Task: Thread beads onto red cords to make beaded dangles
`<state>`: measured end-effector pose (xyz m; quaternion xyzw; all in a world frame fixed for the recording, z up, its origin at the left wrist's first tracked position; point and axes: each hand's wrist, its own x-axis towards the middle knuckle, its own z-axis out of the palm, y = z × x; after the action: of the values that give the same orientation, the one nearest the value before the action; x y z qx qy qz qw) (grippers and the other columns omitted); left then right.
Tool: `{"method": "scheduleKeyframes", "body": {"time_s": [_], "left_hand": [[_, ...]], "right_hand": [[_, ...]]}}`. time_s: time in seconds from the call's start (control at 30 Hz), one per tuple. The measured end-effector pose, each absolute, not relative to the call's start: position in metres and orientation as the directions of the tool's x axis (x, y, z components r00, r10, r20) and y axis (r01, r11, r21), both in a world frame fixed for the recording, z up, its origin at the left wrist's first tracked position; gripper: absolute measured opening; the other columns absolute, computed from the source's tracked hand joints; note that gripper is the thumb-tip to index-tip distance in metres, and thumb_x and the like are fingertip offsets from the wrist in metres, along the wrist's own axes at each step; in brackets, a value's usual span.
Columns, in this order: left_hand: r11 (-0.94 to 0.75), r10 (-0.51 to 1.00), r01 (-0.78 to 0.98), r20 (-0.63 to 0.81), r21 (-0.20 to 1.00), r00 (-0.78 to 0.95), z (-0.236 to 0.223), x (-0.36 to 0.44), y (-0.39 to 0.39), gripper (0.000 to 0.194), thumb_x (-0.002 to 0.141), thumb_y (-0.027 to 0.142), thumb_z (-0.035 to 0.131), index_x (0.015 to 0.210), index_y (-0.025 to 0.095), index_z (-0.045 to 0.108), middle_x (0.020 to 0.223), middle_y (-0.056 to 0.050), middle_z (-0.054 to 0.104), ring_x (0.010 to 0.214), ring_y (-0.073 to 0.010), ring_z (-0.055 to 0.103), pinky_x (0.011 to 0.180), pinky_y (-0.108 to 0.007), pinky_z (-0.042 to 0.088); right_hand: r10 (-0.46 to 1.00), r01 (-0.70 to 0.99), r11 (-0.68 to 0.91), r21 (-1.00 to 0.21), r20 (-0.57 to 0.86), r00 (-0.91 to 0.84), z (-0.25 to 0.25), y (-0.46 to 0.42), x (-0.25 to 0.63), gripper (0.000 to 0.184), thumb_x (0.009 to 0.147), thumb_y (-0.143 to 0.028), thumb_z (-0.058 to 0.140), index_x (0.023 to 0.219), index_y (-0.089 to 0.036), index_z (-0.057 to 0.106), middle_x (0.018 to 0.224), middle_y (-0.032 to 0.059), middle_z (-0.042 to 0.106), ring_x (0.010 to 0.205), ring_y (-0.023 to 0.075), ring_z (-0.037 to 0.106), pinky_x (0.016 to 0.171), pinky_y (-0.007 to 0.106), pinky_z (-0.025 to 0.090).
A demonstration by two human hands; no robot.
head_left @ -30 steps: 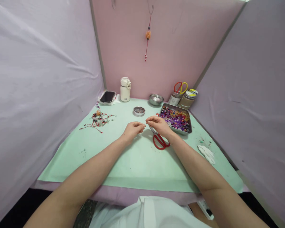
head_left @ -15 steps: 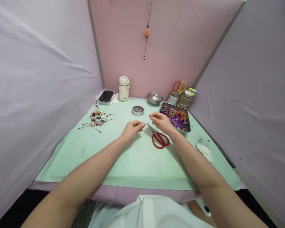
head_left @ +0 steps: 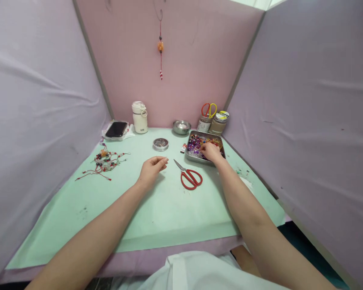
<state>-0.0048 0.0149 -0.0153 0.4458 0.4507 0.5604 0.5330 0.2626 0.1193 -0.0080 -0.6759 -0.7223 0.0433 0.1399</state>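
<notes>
My left hand (head_left: pixel 151 170) is raised a little over the green cloth, thumb and forefinger pinched together; whatever may be between them is too small to make out. My right hand (head_left: pixel 211 152) reaches into a metal tray (head_left: pixel 205 161) of purple and dark beads (head_left: pixel 194 143). Its fingers are bunched down at the beads, and what they hold is not visible. Red-handled scissors (head_left: pixel 188 175) lie between my two hands, blades slightly apart and pointing away to the left.
Strung beads on red cord (head_left: pixel 106 162) lie at left. Behind stand a round clear case (head_left: pixel 161 144), a white bottle (head_left: pixel 140 117), a phone (head_left: pixel 116 129), a steel bowl (head_left: pixel 182 127) and jars (head_left: pixel 219 123). A beaded string (head_left: pixel 160 46) hangs on the pink wall.
My right hand has left its place beside my left hand and gone into the bead tray. A small red-and-white item left of the tray now shows. The view has turned to the right.
</notes>
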Motion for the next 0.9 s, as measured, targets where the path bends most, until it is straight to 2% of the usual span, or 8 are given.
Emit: {"method": "scheduleKeyframes", "body": {"time_s": [0.1, 0.3, 0.6, 0.7, 0.77, 0.83, 0.9], "left_hand": [[-0.022, 0.999, -0.187, 0.016, 0.982, -0.035, -0.016, -0.005, 0.015, 0.036, 0.057, 0.047, 0.078, 0.076, 0.017, 0.069, 0.077, -0.002, 0.064, 0.069, -0.0114, 0.054, 0.077, -0.03, 0.047], [-0.009, 0.999, -0.163, 0.003, 0.987, -0.038, -0.018, -0.005, 0.017, 0.037, 0.057, 0.047, 0.078, 0.076, 0.017, 0.069, 0.076, -0.002, 0.064, 0.068, -0.0114, 0.054, 0.077, -0.03, 0.047], [0.0, 1.0, -0.161, -0.005, 0.987, -0.028, -0.018, -0.005, 0.016, 0.038, 0.057, 0.048, 0.078, 0.076, 0.017, 0.069, 0.077, -0.003, 0.064, 0.068, -0.0113, 0.054, 0.076, -0.029, 0.046], [-0.003, 1.0, -0.16, -0.001, 0.987, -0.028, -0.017, -0.005, 0.015, 0.038, 0.056, 0.048, 0.078, 0.076, 0.017, 0.069, 0.076, -0.002, 0.064, 0.068, -0.0114, 0.054, 0.075, -0.029, 0.046], [-0.009, 0.999, -0.161, 0.003, 0.987, -0.033, -0.017, -0.004, 0.015, 0.037, 0.057, 0.047, 0.078, 0.076, 0.017, 0.069, 0.076, -0.002, 0.064, 0.068, -0.0117, 0.054, 0.074, -0.028, 0.046], [-0.012, 0.999, -0.17, 0.005, 0.985, -0.04, -0.018, -0.004, 0.015, 0.036, 0.058, 0.047, 0.077, 0.076, 0.017, 0.069, 0.076, -0.003, 0.064, 0.07, -0.0121, 0.055, 0.074, -0.028, 0.046], [-0.014, 0.999, -0.179, 0.006, 0.984, -0.044, -0.019, -0.004, 0.015, 0.035, 0.059, 0.046, 0.077, 0.076, 0.017, 0.069, 0.077, -0.003, 0.064, 0.071, -0.0121, 0.055, 0.075, -0.028, 0.046]], "right_hand": [[0.992, 0.966, 0.088, -0.245, 0.108, -0.063, -0.011, 0.12, 0.259, 0.015, 0.075, -0.016, 0.057, 0.073, -0.021, 0.071, 0.089, 0.006, 0.071, 0.087, 0.0217, 0.059, 0.085, 0.038, 0.036], [0.991, 0.965, 0.121, -0.233, 0.082, -0.104, -0.009, 0.119, 0.257, 0.018, 0.075, -0.015, 0.055, 0.076, -0.021, 0.072, 0.089, 0.0064, 0.072, 0.086, 0.0213, 0.059, 0.084, 0.037, 0.034], [0.992, 0.959, 0.124, -0.255, 0.031, -0.12, -0.011, 0.121, 0.258, 0.009, 0.069, -0.015, 0.062, 0.068, -0.02, 0.07, 0.081, 0.0056, 0.071, 0.079, 0.0201, 0.059, 0.085, 0.038, 0.034], [0.988, 0.955, 0.139, -0.263, 0.098, -0.117, -0.009, 0.119, 0.257, 0.012, 0.073, -0.016, 0.057, 0.074, -0.019, 0.068, 0.086, 0.0069, 0.07, 0.085, 0.0217, 0.059, 0.083, 0.036, 0.035], [0.97, 0.932, 0.18, -0.314, 0.212, -0.116, -0.006, 0.116, 0.253, 0.017, 0.076, -0.017, 0.051, 0.083, -0.018, 0.067, 0.091, 0.0079, 0.069, 0.087, 0.0212, 0.058, 0.08, 0.033, 0.037], [0.925, 0.853, 0.279, -0.441, 0.363, -0.115, -0.003, 0.112, 0.244, 0.019, 0.074, -0.017, 0.05, 0.086, -0.017, 0.065, 0.086, 0.0071, 0.068, 0.08, 0.0189, 0.057, 0.074, 0.03, 0.039], [0.888, 0.691, 0.392, -0.607, 0.447, -0.111, -0.002, 0.107, 0.231, 0.018, 0.073, -0.018, 0.052, 0.084, -0.017, 0.065, 0.08, 0.0051, 0.067, 0.072, 0.0169, 0.056, 0.07, 0.029, 0.04]]}}
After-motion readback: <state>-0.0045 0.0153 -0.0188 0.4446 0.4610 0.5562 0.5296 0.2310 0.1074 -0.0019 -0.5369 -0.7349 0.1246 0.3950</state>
